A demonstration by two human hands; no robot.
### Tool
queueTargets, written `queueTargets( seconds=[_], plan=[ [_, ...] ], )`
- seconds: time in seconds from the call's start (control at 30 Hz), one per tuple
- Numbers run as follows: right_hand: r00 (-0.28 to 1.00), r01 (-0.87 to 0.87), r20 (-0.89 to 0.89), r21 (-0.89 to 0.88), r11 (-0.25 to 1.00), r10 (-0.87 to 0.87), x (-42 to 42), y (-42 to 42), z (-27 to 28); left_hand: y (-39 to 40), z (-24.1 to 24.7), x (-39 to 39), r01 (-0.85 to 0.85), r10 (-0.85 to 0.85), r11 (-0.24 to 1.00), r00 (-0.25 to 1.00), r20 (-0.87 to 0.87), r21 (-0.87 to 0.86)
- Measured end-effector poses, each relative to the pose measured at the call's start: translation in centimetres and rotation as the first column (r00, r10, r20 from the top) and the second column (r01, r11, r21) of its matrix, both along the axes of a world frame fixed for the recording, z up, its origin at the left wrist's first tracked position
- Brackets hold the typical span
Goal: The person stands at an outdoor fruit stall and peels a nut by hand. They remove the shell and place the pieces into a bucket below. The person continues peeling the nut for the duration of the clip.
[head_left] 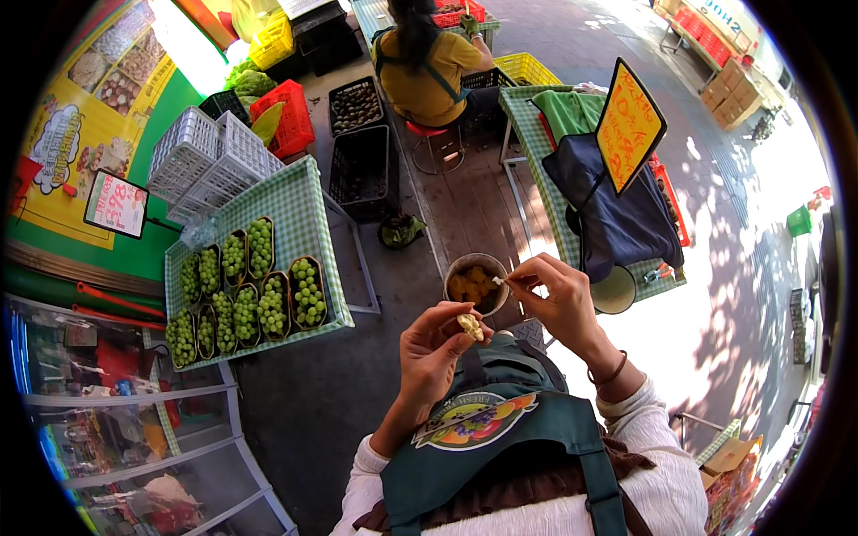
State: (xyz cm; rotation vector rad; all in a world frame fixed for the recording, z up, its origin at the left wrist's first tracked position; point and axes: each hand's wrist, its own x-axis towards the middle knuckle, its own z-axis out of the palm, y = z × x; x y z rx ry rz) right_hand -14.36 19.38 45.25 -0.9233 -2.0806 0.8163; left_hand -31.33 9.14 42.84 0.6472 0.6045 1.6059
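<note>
In the head view my left hand (436, 348) holds a small pale yellow, lumpy piece of food (470, 327), perhaps peeled fruit or a nut, between thumb and fingers. To its upper right, my right hand (553, 295) pinches a tiny white scrap (498, 281) between thumb and forefinger. The scrap is over the right side of a round bucket (448, 295), which stands beyond my hands with orange-brown pieces (472, 285) inside. I wear a dark green apron (496, 442) with a printed fruit emblem.
Trays of green grapes (244, 311) lie on a checked table (295, 194) at left. A co-worker (429, 67) sits ahead on a red stool (427, 128). Black crates (362, 167) stand beside the walkway. The right-hand table (529, 127) bears a dark cloth bag (617, 201) and a price sign (630, 127).
</note>
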Motion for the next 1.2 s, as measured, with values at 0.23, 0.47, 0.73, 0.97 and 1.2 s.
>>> queueTargets(
  seconds=[0.23, 0.47, 0.73, 0.97, 1.2],
  plan=[
    [0.995, -0.064, -0.075, -0.078, 0.995, 0.059, 0.4, -1.4, 0.5, 0.1, -0.4, 0.0, -0.056, 0.056, 0.996, 0.998, -0.001, 0.062],
    [0.963, -0.193, -0.206, -0.077, 0.978, 0.174, -0.8, -3.0, 2.1, 0.0, -0.5, 0.4, -0.229, 0.283, 0.953, 0.904, -0.320, 0.196],
    [0.971, -0.227, -0.030, 0.192, 0.955, 0.237, -0.5, -2.8, 3.2, 0.0, -0.3, 0.6, -0.263, 0.505, 0.856, 0.605, -0.616, 0.444],
    [0.940, -0.341, 0.086, 0.257, 0.904, 0.330, -0.3, -2.3, 4.1, -0.2, -0.2, 0.4, -0.276, 0.478, 0.877, 0.582, -0.658, 0.393],
    [0.943, -0.331, 0.060, 0.231, 0.915, 0.326, -0.8, -2.0, 3.7, -0.2, 0.0, 0.6, -0.246, 0.325, 0.944, 0.811, -0.487, 0.220]
  ],
)
